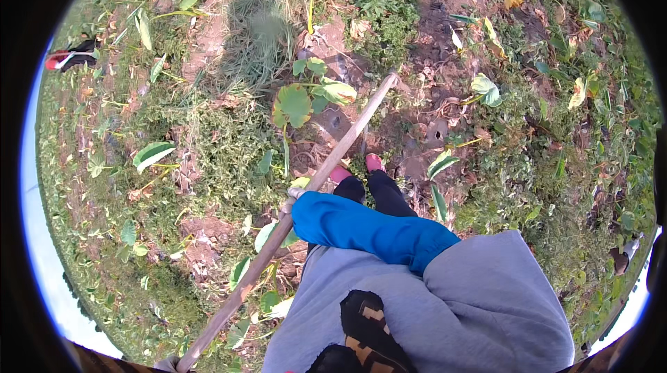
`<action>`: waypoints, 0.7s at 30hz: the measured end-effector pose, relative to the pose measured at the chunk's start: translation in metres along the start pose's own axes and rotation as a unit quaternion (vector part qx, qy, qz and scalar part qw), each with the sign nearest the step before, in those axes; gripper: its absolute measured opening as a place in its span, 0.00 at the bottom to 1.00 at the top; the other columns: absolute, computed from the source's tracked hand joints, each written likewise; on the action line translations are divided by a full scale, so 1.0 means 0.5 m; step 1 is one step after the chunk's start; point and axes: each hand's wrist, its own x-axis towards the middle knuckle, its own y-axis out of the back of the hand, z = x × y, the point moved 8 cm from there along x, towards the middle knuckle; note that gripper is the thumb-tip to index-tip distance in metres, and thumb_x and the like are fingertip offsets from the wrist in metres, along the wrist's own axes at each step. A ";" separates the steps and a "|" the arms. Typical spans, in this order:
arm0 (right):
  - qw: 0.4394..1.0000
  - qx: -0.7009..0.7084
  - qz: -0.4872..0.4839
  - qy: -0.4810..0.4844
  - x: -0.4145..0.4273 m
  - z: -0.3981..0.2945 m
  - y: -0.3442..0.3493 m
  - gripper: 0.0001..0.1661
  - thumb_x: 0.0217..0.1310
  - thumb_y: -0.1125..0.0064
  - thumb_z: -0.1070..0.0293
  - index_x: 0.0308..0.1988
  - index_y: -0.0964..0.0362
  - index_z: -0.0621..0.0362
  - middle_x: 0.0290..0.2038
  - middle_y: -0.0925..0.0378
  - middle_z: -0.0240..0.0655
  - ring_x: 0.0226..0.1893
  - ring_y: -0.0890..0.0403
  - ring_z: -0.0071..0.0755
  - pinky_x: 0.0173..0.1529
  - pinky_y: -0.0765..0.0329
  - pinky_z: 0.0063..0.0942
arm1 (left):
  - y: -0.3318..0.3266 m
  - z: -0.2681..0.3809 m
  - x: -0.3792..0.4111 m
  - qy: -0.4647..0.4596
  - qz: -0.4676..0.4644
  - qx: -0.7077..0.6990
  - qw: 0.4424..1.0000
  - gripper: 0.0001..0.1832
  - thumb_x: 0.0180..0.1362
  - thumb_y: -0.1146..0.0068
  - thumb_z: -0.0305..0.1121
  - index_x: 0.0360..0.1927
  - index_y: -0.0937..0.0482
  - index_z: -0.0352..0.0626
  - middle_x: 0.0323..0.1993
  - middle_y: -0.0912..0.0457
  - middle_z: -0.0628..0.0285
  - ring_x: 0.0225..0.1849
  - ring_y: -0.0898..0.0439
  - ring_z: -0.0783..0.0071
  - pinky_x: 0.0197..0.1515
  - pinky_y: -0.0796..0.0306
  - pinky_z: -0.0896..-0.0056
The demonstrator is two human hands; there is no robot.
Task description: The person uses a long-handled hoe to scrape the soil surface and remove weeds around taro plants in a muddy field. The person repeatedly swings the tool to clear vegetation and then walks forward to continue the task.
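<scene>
A long wooden tool handle [344, 149] runs slantwise from the lower left up to the ground ahead of my feet. My right hand [289, 202], below a blue sleeve [365, 227], is closed around the middle of it. At the bottom left rim, my left hand [168, 364] shows only in part, wrapped on the near end of the handle. Both hands look covered by pale gloves. The far end [393, 79] reaches down among weeds and dry leaves; no tool head can be made out there.
Broad-leaved plants that look like taro [293, 106] stand in rows among low weeds [229, 164]. My pink shoes [374, 163] are on bare soil just beside the handle. Cut grass [255, 44] lies ahead. One person [75, 57] is far left, another [622, 255] far right.
</scene>
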 end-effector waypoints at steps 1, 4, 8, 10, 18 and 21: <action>0.996 -0.018 -0.062 -0.061 0.027 0.076 -0.002 0.10 0.68 0.54 0.64 0.32 0.39 0.54 0.20 0.30 0.40 0.23 0.27 0.47 0.38 0.23 0.53 | 0.012 -0.031 -0.009 0.018 -0.010 0.000 1.000 0.13 0.44 0.34 0.34 0.31 0.22 0.39 0.18 0.21 0.57 0.21 0.22 0.62 0.26 0.29 0.63; 0.977 0.089 -0.130 -0.146 0.059 0.170 -0.004 0.09 0.67 0.55 0.63 0.35 0.39 0.57 0.21 0.30 0.43 0.24 0.25 0.54 0.37 0.23 0.57 | -0.018 -0.095 -0.021 0.055 -0.042 -0.033 0.997 0.13 0.43 0.33 0.33 0.32 0.21 0.38 0.18 0.21 0.57 0.21 0.22 0.65 0.26 0.29 0.64; 0.993 -0.010 0.054 -0.102 0.035 0.069 -0.016 0.10 0.66 0.54 0.63 0.36 0.39 0.57 0.21 0.31 0.43 0.23 0.25 0.54 0.33 0.23 0.57 | -0.143 -0.122 0.016 0.065 -0.082 -0.152 0.983 0.14 0.42 0.32 0.32 0.32 0.21 0.37 0.18 0.21 0.58 0.21 0.23 0.69 0.26 0.29 0.66; 0.998 -0.044 0.043 -0.024 0.050 -0.002 -0.013 0.09 0.65 0.53 0.62 0.36 0.37 0.55 0.21 0.33 0.41 0.21 0.26 0.50 0.30 0.24 0.55 | -0.209 -0.107 0.046 0.055 -0.093 -0.235 0.966 0.14 0.42 0.32 0.31 0.32 0.20 0.37 0.18 0.21 0.59 0.21 0.23 0.71 0.26 0.29 0.67; 0.986 -0.021 0.086 0.145 0.094 -0.317 -0.023 0.08 0.61 0.45 0.62 0.34 0.32 0.52 0.18 0.33 0.35 0.16 0.29 0.38 0.22 0.27 0.45 | -0.222 0.177 0.226 -0.065 0.022 -0.430 0.900 0.17 0.37 0.27 0.26 0.31 0.21 0.33 0.20 0.22 0.65 0.21 0.29 0.82 0.24 0.34 0.76; 0.968 -0.045 0.101 0.225 0.042 -0.442 -0.040 0.09 0.60 0.44 0.62 0.32 0.32 0.54 0.18 0.33 0.34 0.16 0.29 0.38 0.21 0.28 0.44 | -0.159 0.322 0.260 -0.156 0.129 -0.283 0.937 0.16 0.41 0.30 0.35 0.34 0.20 0.40 0.20 0.20 0.55 0.21 0.22 0.62 0.26 0.29 0.62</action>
